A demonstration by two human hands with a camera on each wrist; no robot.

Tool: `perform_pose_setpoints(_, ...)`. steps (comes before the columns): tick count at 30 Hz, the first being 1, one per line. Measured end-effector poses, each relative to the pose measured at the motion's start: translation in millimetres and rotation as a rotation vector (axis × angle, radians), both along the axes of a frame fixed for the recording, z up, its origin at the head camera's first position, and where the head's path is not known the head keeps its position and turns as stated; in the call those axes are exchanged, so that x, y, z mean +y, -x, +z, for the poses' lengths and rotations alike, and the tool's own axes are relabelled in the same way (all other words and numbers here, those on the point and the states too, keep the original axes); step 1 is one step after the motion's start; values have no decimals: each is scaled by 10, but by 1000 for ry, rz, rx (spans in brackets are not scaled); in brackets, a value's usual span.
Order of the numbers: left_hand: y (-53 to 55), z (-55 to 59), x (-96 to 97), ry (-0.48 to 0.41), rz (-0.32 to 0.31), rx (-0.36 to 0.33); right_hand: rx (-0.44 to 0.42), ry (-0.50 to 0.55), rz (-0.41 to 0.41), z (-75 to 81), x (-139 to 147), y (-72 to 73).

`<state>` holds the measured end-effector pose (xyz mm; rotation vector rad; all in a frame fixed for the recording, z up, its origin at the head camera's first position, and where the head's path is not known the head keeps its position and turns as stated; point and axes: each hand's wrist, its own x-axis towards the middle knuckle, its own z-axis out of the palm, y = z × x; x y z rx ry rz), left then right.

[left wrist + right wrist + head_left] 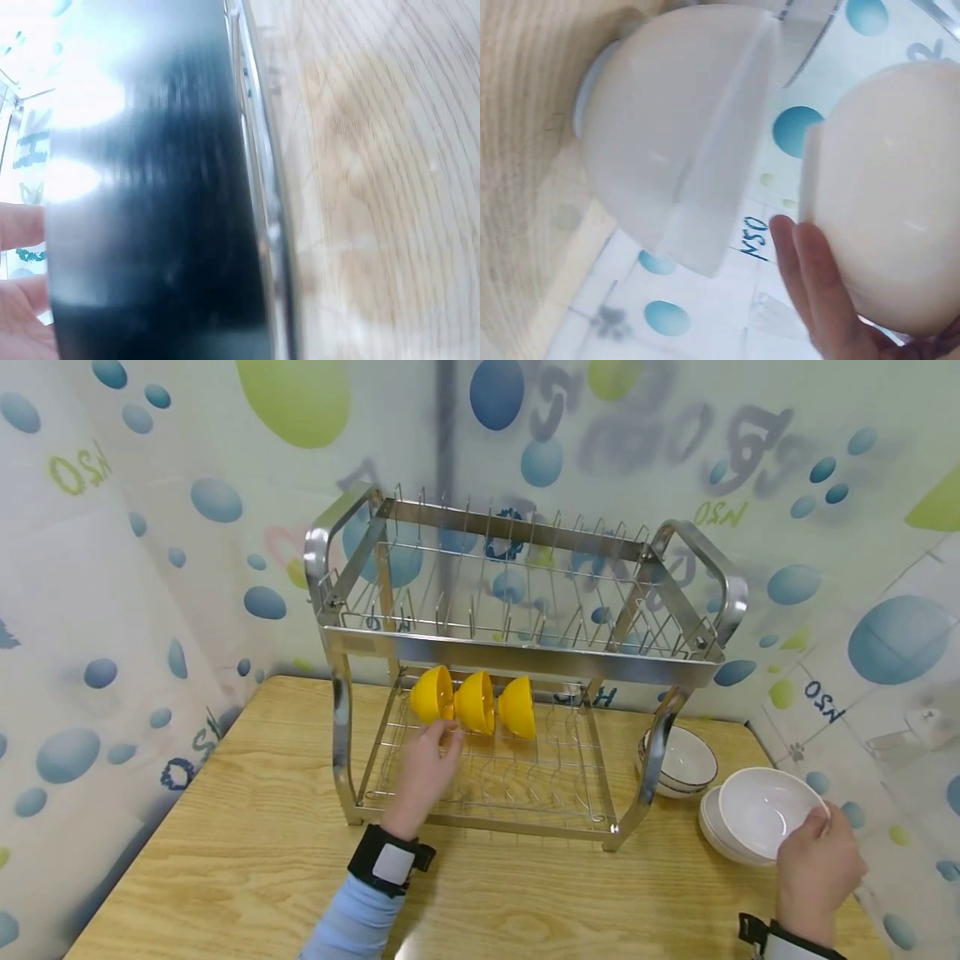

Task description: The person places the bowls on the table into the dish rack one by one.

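My right hand point(821, 860) grips a white bowl point(765, 810) by its rim, thumb inside. In the right wrist view that bowl is raised apart from a stack of white bowls point(660, 135) on the table, the fingers point(821, 285) along its outside. Three small yellow bowls point(474, 703) stand on edge in a row on the rack's lower tier. My left hand point(429, 764) reaches in at the front, fingertips right at the lower rim of the leftmost yellow bowl. The rack's metal bar point(157, 187) hides much of that hand in the left wrist view.
The two-tier metal dish rack point(517, 652) stands on the wooden table point(247, 827), wire dividers on both tiers. Beside its right leg sit bowls with a dark-patterned rim point(686, 760). A patterned curtain point(172, 468) hangs close behind the table.
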<state>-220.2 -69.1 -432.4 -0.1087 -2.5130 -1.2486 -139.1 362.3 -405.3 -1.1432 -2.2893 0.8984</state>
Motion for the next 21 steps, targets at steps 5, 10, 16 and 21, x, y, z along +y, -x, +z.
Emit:
perform_pose_setpoints(5,12,1,52,-95,-60,-51,-77,40,49,78,-14,-32)
perform_pose_setpoints(10,10,33,95,-135,-79,-102,-142,89,130,167,-29,-83)
perform_pose_setpoints(16,17,41,145,-155,-113,-152,-155,114,174,234,-94,-101)
perform_pose_setpoints(21,15,26,189,-191,-149,-181,-146,133,229,292,-144,-127)
